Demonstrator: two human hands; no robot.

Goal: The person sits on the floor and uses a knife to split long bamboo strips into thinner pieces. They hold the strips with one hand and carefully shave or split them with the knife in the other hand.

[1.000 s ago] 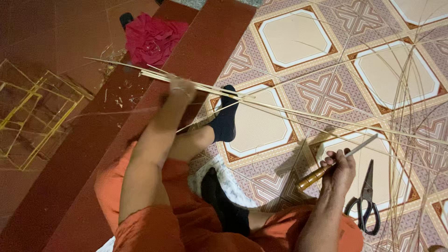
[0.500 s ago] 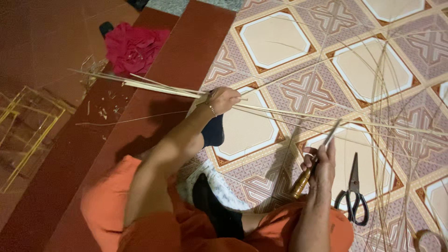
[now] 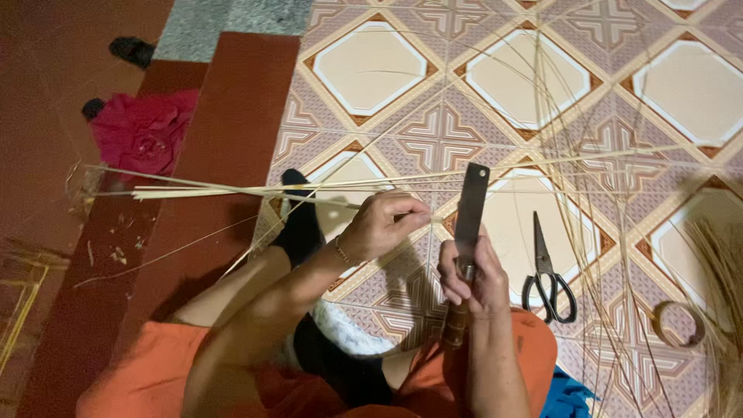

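Several pale bamboo strips laid across the red step and the patterned tile floor, ends fanned out beside a crumpled pink cloth at far left. Nearer centre, left hand curled shut round the strips where they converge, thumb and fingers pinched tight, apparently to keep them taut and level. Just to its right, right hand wrapped firmly round the handle of a flat dark blade, held upright with its tip beside the strips, seemingly ready to split or shave. Further right, black scissors lying closed on a tile within easy reach; beyond, a tape roll and loose thin fibres arcing over the floor.
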